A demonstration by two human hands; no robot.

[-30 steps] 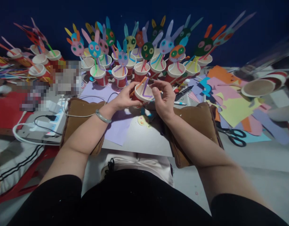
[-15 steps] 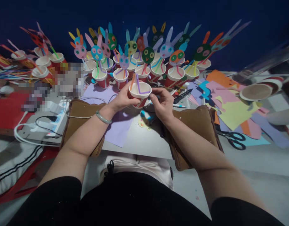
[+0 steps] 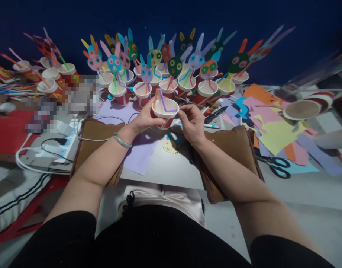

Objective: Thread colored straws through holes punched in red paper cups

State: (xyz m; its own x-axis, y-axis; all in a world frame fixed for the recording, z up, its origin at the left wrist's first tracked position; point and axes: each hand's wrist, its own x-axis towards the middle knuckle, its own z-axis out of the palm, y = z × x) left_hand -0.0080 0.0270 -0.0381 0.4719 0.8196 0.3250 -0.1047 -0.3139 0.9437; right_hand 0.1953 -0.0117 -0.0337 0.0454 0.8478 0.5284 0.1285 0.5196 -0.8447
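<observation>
1. Held paper cup sits at the centre of the frame, just in front of the largest group, a crowd of red-and-white cups across the upper middle. Many of those hold coloured straws topped with rabbit heads cut from paper.
2. Upper left of the frame: a smaller cluster of left-side cups, several with straws standing in them, including a green straw.
3. Right of the frame: a stack of nested cups on its side, one pale round end facing out; I cannot tell whether that is base or mouth.
4. Left hand is wrapped around the left of the held cup, thumb across its front. Right hand is at the opposite rim, thumb and forefinger nearly together; I cannot tell whether they touch the rim or pinch something.
5. Inside the held cup, a bent purple straw lies partly across toward the right and an orange straw rises along the left; both top the rim.
6. The held cup's mouth faces up, base down, long axis roughly vertical.
</observation>
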